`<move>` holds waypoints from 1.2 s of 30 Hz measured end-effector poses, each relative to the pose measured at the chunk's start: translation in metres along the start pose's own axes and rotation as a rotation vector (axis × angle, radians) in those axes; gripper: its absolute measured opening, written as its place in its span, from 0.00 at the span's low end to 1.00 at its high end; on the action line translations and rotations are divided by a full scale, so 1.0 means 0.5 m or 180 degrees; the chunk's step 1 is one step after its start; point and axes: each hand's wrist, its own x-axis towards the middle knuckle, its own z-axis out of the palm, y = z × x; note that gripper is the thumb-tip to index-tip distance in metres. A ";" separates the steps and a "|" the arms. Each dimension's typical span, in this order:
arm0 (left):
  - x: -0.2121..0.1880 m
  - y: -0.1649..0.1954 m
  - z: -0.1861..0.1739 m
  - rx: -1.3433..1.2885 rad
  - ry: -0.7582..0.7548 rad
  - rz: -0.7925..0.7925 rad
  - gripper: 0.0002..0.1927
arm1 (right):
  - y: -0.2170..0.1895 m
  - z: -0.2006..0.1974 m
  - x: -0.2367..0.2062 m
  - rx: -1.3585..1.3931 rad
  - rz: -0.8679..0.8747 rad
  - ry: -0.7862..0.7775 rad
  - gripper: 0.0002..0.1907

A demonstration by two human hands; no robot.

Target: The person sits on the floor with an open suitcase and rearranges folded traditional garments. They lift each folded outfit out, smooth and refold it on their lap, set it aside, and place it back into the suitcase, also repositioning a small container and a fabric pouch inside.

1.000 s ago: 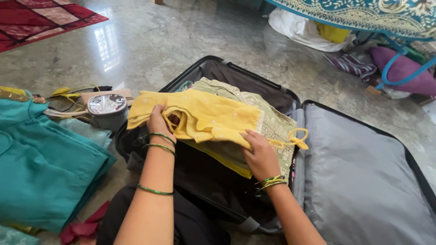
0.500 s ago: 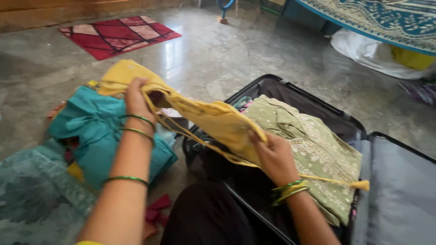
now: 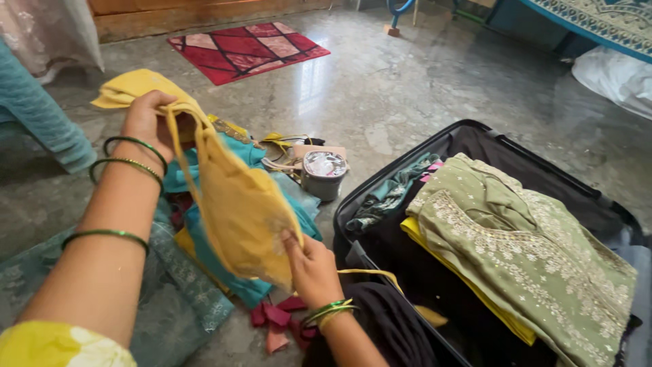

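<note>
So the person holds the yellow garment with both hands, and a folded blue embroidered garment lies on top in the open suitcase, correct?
Not quite. The head view shows both hands, left hand and right hand, holding the yellow garment, but the folded garment in the suitcase is pale green.

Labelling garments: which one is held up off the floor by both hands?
The yellow garment: left hand grips its top, right hand its lower edge. The green embroidered garment lies in the suitcase; the teal garment lies on the floor.

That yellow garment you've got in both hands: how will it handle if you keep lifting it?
The yellow garment sags between the left hand and right hand, so it is probably floppy and light. Its dangling yellow cord might snag on the suitcase edge.
</note>
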 end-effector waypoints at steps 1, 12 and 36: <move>0.003 -0.002 0.003 -0.0127 -0.0138 -0.0016 0.11 | -0.007 0.009 0.002 -0.0067 0.0098 0.0265 0.24; 0.017 -0.029 -0.043 -0.0798 -0.0113 0.0513 0.15 | 0.002 0.049 0.001 -0.1416 -0.1730 0.0370 0.25; -0.077 -0.246 -0.166 0.0937 0.1767 -0.0086 0.20 | 0.114 0.073 0.060 -0.2835 0.1007 -0.0960 0.27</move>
